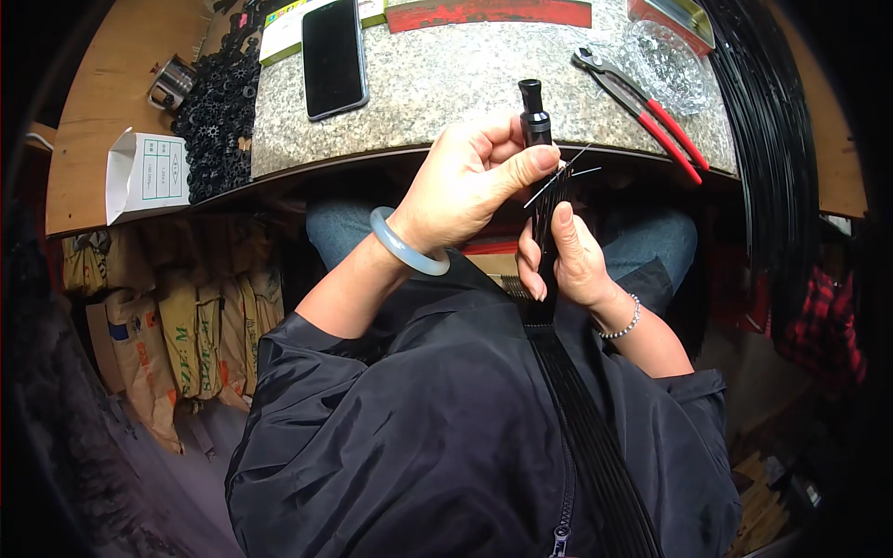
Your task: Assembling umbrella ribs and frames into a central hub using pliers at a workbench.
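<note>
My left hand (470,177), with a pale bangle at its wrist, is closed around a black cylindrical piece (533,116) with a flared top. Its thumb presses at the lower end of that piece. Just below, several thin rod ends (558,181) stick out at angles. My right hand (569,260) grips a bundle of thin black rods (595,428) that look like umbrella ribs. The bundle runs up to the cylindrical piece and down across my dark smock. Where the rods meet the piece is partly hidden by my fingers.
On the speckled tabletop (419,93) lie a phone (333,60), red-handled pliers (646,116), a red bar (488,14) and crumpled clear plastic (665,65). Left are black gear-shaped parts (219,121), a white box (149,177) and a metal cup (172,82). Long black rods (767,121) hang right.
</note>
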{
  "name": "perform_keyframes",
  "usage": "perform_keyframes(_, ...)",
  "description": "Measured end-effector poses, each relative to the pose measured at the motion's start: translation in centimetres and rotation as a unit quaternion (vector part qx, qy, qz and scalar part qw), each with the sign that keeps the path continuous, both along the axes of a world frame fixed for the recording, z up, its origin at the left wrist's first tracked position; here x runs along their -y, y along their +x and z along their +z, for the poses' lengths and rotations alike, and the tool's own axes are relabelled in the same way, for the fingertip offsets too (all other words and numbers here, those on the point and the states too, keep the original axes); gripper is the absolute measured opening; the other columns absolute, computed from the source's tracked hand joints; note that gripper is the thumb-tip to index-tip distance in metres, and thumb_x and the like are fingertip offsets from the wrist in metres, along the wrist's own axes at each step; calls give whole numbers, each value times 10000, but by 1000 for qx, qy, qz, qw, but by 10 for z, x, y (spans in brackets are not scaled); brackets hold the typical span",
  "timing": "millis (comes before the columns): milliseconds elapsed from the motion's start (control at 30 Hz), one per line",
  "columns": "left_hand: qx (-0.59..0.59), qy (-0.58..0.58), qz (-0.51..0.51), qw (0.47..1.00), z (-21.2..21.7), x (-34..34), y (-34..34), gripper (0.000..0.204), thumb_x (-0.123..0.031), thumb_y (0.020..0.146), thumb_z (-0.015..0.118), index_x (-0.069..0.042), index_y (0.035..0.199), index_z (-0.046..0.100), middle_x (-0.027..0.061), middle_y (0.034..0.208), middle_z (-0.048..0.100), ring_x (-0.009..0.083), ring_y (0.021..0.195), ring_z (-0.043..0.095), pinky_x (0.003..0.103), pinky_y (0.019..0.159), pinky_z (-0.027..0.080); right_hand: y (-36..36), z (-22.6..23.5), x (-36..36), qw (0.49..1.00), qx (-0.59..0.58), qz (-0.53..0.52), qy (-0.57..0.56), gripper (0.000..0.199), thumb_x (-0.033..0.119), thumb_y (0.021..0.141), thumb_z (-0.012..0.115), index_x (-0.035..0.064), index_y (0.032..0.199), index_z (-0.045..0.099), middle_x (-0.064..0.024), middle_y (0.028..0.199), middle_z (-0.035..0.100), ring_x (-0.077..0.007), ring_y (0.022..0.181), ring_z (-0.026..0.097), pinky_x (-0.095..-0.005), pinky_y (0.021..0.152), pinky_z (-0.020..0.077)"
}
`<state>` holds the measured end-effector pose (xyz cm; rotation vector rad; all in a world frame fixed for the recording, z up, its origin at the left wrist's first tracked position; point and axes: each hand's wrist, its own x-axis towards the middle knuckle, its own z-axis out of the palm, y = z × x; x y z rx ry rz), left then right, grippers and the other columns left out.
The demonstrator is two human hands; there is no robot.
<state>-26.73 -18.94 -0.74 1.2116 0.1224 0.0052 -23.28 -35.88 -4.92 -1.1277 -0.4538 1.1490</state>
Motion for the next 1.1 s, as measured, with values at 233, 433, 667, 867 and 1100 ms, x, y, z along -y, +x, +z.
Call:
perform_keyframes(233, 16, -12, 15, 1000, 1, 4, -1, 183, -180, 878, 626, -12, 929, 576, -11, 767, 600, 18, 676, 527, 159, 602, 433, -1, -1, 1, 1000, 8, 1, 0, 654, 617, 909, 226, 43, 688, 450, -76, 470, 475, -135, 368, 445, -221, 402, 378)
perform_keyframes(433, 0, -2, -23, 1000, 3, -2, -1, 215, -211, 888, 612, -3, 935, 584, 4, 800, 620, 21, 696, 538, 167, 618, 437, -1, 0, 1, 1000, 11, 3, 4, 653, 616, 909, 224, 43, 690, 449, -77, 471, 474, -136, 368, 445, -220, 392, 372)
perform_keyframes(667, 6, 21, -25, 999, 3, -3, 0, 225, -220, 890, 609, -4, 948, 583, 2, 786, 621, 22, 694, 538, 174, 623, 441, 1, -1, 1, 1000, 11, 0, 8, 651, 612, 910, 224, 41, 693, 450, -78, 469, 471, -137, 364, 445, -219, 390, 372)
perform_keyframes(867, 40, -15, -93, 995, 0, -7, -7, 658, -366, 779, 705, -15, 1270, 442, 137, 1131, 599, 171, 1016, 580, 285, 883, 446, 3, -2, 4, 1000, -2, 3, 18, 677, 622, 904, 248, 34, 674, 493, -77, 490, 520, -114, 392, 480, -209, 401, 391)
perform_keyframes(1100, 43, 148, -20, 988, 5, 11, -15, 468, -7, 836, 603, 43, 1267, 428, 155, 1115, 600, 108, 653, 633, 228, 582, 531, 2, -1, 1, 999, 25, -17, 14, 687, 608, 911, 230, 13, 689, 492, -80, 495, 511, -125, 388, 483, -216, 406, 394)
